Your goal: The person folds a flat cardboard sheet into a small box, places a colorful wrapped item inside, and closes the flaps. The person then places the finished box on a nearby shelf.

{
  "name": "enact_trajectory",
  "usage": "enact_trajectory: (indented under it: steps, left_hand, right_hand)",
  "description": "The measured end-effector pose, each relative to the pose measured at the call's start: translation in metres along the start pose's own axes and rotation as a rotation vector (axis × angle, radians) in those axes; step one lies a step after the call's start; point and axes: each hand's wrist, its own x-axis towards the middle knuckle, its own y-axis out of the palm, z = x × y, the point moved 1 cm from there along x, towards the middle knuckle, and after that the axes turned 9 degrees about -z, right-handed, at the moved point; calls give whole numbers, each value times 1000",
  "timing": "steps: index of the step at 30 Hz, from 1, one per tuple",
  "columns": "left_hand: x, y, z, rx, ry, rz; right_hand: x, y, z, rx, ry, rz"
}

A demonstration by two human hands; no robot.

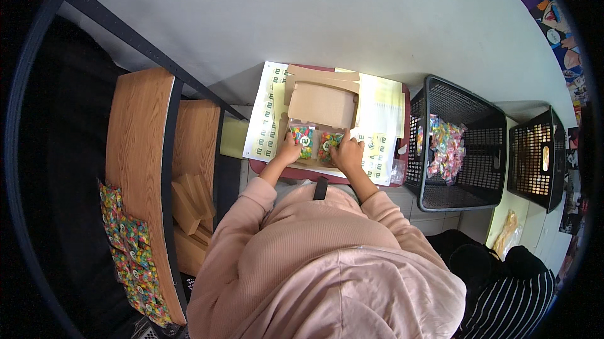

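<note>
A person in a pale pink ribbed sweater (pixel 314 244), seen from above. The knit runs in fine ridges across shoulders and back, with long sleeves (pixel 251 197) that narrow to the wrists, ending just behind the bare fingers (pixel 345 144) of both hands. A pink covering of the same shade drapes the head (pixel 371 295) in soft folds. Between the sleeves, below the fingers, a short black strap (pixel 321 188) lies over a grey patch of cloth at the chest.

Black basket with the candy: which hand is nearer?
Right. The right hand rests on a candy pack just left of the black basket; the left hand is farther left, on the other pack.
</note>
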Motion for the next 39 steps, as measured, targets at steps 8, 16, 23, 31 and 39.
enact_trajectory:
  steps: [8,16,23,31,39]
  left_hand:
    - [-3,8,15,-297,260,-155]
    - [-4,1,3,63,133,-15]
    - [-9,0,-8,69,269,-148]
    - [-37,-21,-58,574,743,-78]
    - [-28,-18,-41,694,733,-40]
  right_hand:
    - [6,-26,4,149,-144,-176]
    - [-8,7,0,90,32,60]
    - [-18,20,-11,-49,-215,-133]
    - [-23,9,-9,55,-440,-275]
    - [-13,22,-19,11,-431,-82]
